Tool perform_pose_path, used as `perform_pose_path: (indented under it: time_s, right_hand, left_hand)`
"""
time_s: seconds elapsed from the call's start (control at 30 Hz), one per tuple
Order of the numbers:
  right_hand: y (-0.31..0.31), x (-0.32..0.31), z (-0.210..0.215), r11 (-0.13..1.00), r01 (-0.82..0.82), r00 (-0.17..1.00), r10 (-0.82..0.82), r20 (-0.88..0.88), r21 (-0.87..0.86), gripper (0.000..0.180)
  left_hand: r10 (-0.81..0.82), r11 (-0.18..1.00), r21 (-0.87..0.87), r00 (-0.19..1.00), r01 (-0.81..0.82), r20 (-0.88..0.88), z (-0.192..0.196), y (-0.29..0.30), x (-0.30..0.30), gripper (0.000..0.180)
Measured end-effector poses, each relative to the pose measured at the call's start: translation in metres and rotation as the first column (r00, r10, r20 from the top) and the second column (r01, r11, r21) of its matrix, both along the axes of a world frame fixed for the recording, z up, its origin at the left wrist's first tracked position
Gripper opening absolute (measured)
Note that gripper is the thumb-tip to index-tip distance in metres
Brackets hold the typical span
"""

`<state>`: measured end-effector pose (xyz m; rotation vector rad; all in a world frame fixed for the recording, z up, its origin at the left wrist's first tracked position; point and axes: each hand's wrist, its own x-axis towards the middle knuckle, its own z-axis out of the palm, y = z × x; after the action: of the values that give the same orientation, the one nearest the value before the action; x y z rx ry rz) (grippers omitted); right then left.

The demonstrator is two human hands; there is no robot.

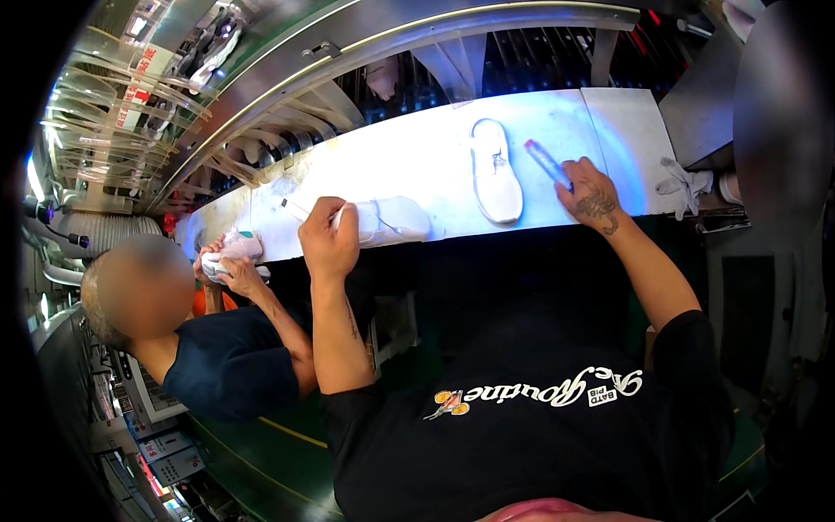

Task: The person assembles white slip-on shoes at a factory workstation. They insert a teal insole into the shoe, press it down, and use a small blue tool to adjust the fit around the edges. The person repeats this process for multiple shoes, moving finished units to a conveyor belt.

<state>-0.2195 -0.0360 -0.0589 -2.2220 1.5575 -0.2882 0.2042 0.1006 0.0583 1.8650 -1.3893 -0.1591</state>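
My left hand (329,239) is closed at the near end of a white shoe (393,219), which lies at the front edge of the lit worktop. A thin white stick with a dark tip (294,208) juts out to the left of this hand; whether the fingers touch it is hidden. Farther right, my right hand (591,197) grips a slim translucent tube with a red end (548,163), its red end pointing away and left. Between my hands rests a second white shoe (496,171), laced, toe toward me, touched by neither hand.
The bright white worktop (557,113) runs across in front of me. At its right end lies a pale glove (683,185). To my left, a co-worker (230,365) in dark clothing handles a white shoe (235,252). Behind the worktop stands a machine with a metal rail (417,33).
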Motion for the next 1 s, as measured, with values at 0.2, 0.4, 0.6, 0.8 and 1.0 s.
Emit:
perform_pose_path:
  time_s: [0.2, 0.4, 0.6, 0.8, 1.0]
  right_hand:
    - [-0.003, 0.002, 0.012, 0.995, 0.026, 0.992, -0.037, -0.124, -0.094, 0.054]
    - [-0.019, 0.09, 0.023, 0.989, -0.147, 0.976, 0.141, 0.167, 0.022, 0.06]
    - [-0.034, 0.097, -0.007, 0.988, -0.155, 0.976, 0.153, 0.156, -0.002, 0.035]
    - [-0.018, 0.071, -0.014, 0.973, -0.199, 0.944, 0.223, 0.245, -0.118, 0.022]
    - [0.018, 0.03, -0.004, 0.977, -0.184, 0.939, 0.207, 0.276, -0.107, 0.022]
  left_hand:
    - [-0.166, 0.913, 0.369, 0.985, 0.175, -0.057, 0.004, -0.085, 0.011, 0.032]
    - [-0.365, 0.919, 0.139, 0.929, 0.369, -0.057, -0.109, -0.155, 0.009, 0.057]
    - [-0.423, 0.822, 0.394, 0.904, 0.412, -0.064, -0.096, -0.089, -0.052, 0.111]
    - [-0.4, 0.804, 0.458, 0.915, 0.38, -0.057, -0.076, -0.042, -0.095, 0.113]
    - [-0.433, 0.832, 0.443, 0.889, 0.333, 0.145, -0.056, -0.053, -0.117, 0.076]
